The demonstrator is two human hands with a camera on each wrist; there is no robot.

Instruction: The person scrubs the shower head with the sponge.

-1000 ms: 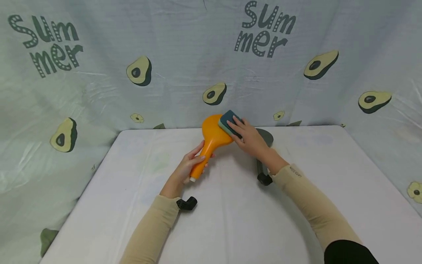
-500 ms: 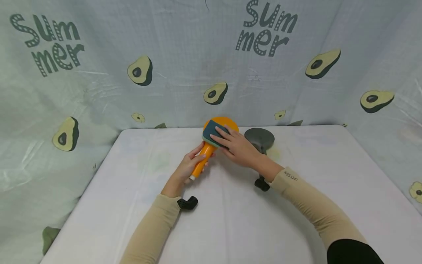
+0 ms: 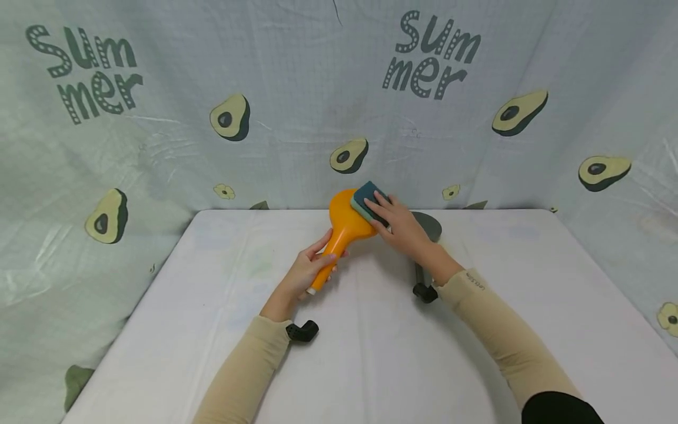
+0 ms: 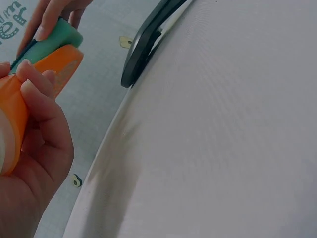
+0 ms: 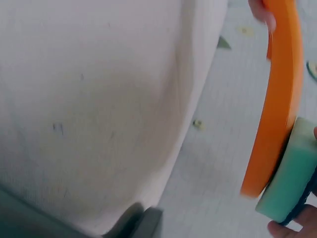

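My left hand [image 3: 303,272] grips the handle of an orange shower head [image 3: 346,221], its fingers wrapped round it above the white end piece. The shower head is held above the table, tilted up toward the right. My right hand [image 3: 404,228] holds a two-layer sponge [image 3: 369,203], dark blue on the outer side and green beneath. In the right wrist view the green side of the sponge [image 5: 292,171] lies against the outer edge of the orange head. Beyond my right hand lies a dark grey shower head [image 3: 428,225], partly hidden by the hand and wrist.
A white-covered table [image 3: 339,365] spreads below both arms. Its far edge meets a hanging curtain [image 3: 296,112] printed with avocados and lettering. A black wrist camera [image 3: 302,331] sits at the left cuff, another black camera [image 3: 425,292] at the right.
The right hand slid the sponge left and down over the orange shower head, then back up to its right edge. The left hand keeps its grip in about the same place.
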